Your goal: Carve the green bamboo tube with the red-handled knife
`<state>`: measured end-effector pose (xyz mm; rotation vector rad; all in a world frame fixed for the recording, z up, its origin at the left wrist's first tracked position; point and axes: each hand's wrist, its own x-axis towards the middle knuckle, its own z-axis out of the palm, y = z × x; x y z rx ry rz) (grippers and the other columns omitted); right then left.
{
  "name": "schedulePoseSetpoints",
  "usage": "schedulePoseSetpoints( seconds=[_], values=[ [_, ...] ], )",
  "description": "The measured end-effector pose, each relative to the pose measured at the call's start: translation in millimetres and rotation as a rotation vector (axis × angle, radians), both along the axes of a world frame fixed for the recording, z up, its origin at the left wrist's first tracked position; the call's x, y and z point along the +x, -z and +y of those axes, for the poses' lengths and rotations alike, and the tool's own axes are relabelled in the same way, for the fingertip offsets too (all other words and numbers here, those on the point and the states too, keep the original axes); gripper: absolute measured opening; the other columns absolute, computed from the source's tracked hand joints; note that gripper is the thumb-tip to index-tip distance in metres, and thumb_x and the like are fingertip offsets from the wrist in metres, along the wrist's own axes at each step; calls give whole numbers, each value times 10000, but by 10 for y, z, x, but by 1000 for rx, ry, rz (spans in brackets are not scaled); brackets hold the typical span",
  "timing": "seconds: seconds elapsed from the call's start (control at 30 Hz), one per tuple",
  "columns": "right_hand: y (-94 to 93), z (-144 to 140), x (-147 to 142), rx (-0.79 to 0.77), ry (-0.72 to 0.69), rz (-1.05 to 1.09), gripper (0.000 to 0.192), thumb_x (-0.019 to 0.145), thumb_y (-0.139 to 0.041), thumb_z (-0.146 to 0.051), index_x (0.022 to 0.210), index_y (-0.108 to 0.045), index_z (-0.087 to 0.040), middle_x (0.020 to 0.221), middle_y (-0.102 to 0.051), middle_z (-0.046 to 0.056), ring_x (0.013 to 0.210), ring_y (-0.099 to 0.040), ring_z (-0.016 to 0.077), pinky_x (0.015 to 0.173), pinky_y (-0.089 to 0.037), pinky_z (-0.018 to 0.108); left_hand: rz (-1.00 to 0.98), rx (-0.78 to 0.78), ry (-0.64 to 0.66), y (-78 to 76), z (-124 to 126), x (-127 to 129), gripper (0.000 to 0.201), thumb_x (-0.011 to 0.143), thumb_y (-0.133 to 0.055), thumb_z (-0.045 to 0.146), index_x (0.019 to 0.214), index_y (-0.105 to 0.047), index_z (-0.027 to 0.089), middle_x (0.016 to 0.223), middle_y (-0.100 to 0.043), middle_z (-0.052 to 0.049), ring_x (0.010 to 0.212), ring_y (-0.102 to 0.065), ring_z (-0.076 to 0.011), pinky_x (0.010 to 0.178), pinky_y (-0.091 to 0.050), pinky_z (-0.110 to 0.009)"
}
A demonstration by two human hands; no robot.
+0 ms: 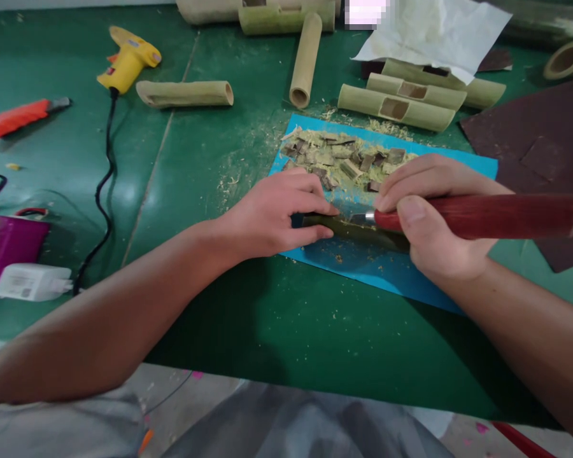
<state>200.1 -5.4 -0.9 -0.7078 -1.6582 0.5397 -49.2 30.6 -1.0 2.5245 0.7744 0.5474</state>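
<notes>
Green bench point(248, 331), shavings scattered; left hand point(272, 213) pinches a dark bamboo strip point(358, 230) flat on the blue mat point(386, 273); right hand point(434, 216) closed around a red-handled knife point(496, 215), blade on the strip; carving step, seemingly; steady pressure needed, fingers close.

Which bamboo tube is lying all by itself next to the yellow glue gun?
The short bamboo tube just right of the glue gun. It lies alone; the others are farther right.
</notes>
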Motion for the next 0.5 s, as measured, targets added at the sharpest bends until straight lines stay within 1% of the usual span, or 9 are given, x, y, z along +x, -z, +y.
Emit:
schedulePoseSetpoints(
  seconds=[0.07, 0.2, 0.27, 0.4, 0.47, 0.5],
  values=[
    [-13, 19, -21, 28, -11, -3, 163, 935, -722, -276, 775, -735, -306, 712, -724, -9, 715, -707, 226, 679, -591, 407, 4, -4, 5, -4, -2, -2, 245, 992, -715, 401, 1118, -822, 220, 1022, -771, -65, 980, -703, -209, 929, -543, -366],
    [-3, 21, -7, -33, -32, -36, 132, 921, -734, -253, 803, -742, -312, 761, -750, -1, 744, -717, 242, 698, -596, 430, 21, -13, -3, -11, -4, 3, 241, 992, -713, 397, 1119, -822, 224, 1020, -767, -66, 974, -693, -209, 938, -541, -375],
    [4, 18, 9, -39, -28, -49, 111, 913, -752, -254, 822, -742, -318, 780, -754, -1, 756, -718, 245, 714, -597, 435, 29, -16, -8, -13, -3, 6, 237, 987, -718, 396, 1114, -823, 226, 1010, -765, -64, 963, -687, -208, 943, -541, -379],
    [-9, 36, 7, 27, -39, -99, 207, 904, -762, -240, 722, -689, -305, 699, -692, -15, 749, -708, 227, 716, -578, 404, 27, -15, -2, -12, 4, 6, 228, 982, -721, 387, 1105, -825, 225, 1007, -764, -60, 948, -680, -202, 939, -540, -375],
    [-36, 46, -13, 8, -66, -82, 226, 904, -762, -233, 705, -675, -297, 695, -693, -15, 729, -705, 218, 697, -578, 390, 14, -9, 5, -11, 5, 6, 227, 983, -719, 380, 1107, -825, 222, 1005, -762, -57, 945, -680, -198, 934, -539, -371],
    [-51, 50, -25, -9, -79, -62, 206, 902, -759, -225, 724, -683, -296, 709, -707, -13, 717, -704, 216, 686, -582, 388, 14, -10, 5, -11, 5, 6, 227, 983, -719, 379, 1107, -826, 223, 1004, -760, -56, 947, -681, -197, 933, -539, -369]
  ],
)
